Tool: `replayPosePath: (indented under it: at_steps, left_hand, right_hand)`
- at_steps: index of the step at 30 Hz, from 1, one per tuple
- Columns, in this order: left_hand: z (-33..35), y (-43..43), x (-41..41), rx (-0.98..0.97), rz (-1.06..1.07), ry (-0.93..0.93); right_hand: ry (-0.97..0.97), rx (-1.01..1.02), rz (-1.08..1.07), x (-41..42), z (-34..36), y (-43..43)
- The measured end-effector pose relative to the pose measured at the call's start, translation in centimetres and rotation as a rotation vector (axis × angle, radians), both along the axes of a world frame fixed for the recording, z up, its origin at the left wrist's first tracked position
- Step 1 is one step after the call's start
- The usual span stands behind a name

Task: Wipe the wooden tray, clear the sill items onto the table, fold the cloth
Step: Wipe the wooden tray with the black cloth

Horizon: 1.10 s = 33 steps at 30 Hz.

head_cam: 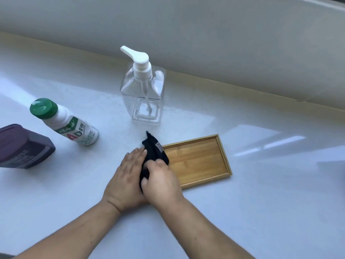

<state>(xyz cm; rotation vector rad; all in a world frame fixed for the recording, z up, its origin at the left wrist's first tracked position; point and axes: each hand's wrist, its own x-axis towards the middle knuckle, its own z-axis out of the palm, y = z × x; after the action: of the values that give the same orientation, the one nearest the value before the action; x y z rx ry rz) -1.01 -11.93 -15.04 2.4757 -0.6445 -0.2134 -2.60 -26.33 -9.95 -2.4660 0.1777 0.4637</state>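
Note:
A shallow wooden tray (199, 161) lies flat on the white surface, right of centre. A bunched black cloth (154, 152) with a small label rests at the tray's left end. My right hand (161, 181) grips the cloth from above, covering the tray's near left corner. My left hand (127, 176) lies flat on the surface, fingers extended, pressed against the cloth's left side. A clear square pump bottle (144, 94) stands behind the cloth. A white bottle with a green cap (65, 122) stands to the left.
A dark purple box (22, 146) sits at the left edge. A pale wall with a beige strip (233, 85) along its foot runs across the back. The white surface (261, 202) extends right and toward me.

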Motion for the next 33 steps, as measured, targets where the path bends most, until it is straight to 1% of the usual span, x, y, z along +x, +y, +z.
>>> replayPosePath:
  at_steps: [3,5,7,9,11,13,15,16,19,21,23,24,25,27,29,30,31,33]
  left_hand:
    - [-0.1,0.0,0.0,0.021,-0.020,-0.004]
    - [-0.1,-0.1,0.0,0.028,-0.020,-0.032]
    - [-0.1,-0.2,-0.1,0.023,-0.015,-0.028]
    - [-0.2,-0.1,0.0,0.016,-0.008,-0.022]
    - [-0.5,0.0,-0.1,0.016,-0.007,-0.039]
    - [-0.8,-0.1,-0.1,0.004,-0.014,-0.055]
    - [-0.6,-0.1,-0.2,0.009,-0.007,-0.050]
    - [-0.5,-0.2,-0.1,-0.001,-0.011,-0.048]
    - [0.7,0.0,0.2,-0.034,-0.056,-0.017]
    - [2.0,0.6,0.4,-0.063,-0.040,0.071]
    - [3.3,2.0,0.8,-0.103,0.105,0.223]
    - [4.4,3.2,1.2,-0.145,0.219,0.323]
    - [4.9,3.9,1.6,-0.184,0.325,0.363]
    - [6.0,6.0,2.6,-0.273,0.520,0.532]
    - [6.6,7.7,3.8,-0.336,0.606,0.666]
    - [6.3,8.3,4.1,-0.323,0.611,0.726]
    - [6.4,8.5,4.4,-0.290,0.604,0.726]
    - [7.0,8.4,4.7,-0.098,0.536,0.590]
  right_hand:
    - [0.039,-0.010,0.083,-0.6,0.3,-3.3]
    - [0.067,-0.044,0.072,-0.7,0.7,-7.3]
    - [0.071,-0.128,-0.060,-0.6,1.2,-12.4]
    - [0.060,-0.214,-0.255,-0.5,1.7,-16.7]
    - [0.026,-0.251,-0.341,-0.7,2.0,-17.8]
    - [-0.072,-0.172,-0.313,-2.0,2.5,-15.3]
    - [-0.177,0.004,-0.230,-4.3,3.4,-11.0]
    - [-0.197,0.086,-0.183,-5.7,3.7,-8.7]
    - [-0.156,0.236,-0.060,-9.3,3.8,-2.8]
    - [-0.120,0.293,-0.007,-9.9,3.5,0.1]
    - [-0.095,0.299,0.032,-9.4,3.2,2.3]
    - [-0.088,0.294,0.045,-8.5,3.4,3.6]
    - [-0.064,0.283,0.066,-7.7,3.1,4.1]
    - [0.009,0.204,0.181,-5.9,3.2,5.3]
    - [0.120,0.082,0.359,-4.5,3.7,5.1]
    - [0.127,0.053,0.386,-4.0,4.0,4.5]
    - [0.094,0.040,0.336,-3.6,4.5,3.4]
    - [-0.024,-0.028,0.094,-2.8,5.3,-0.2]
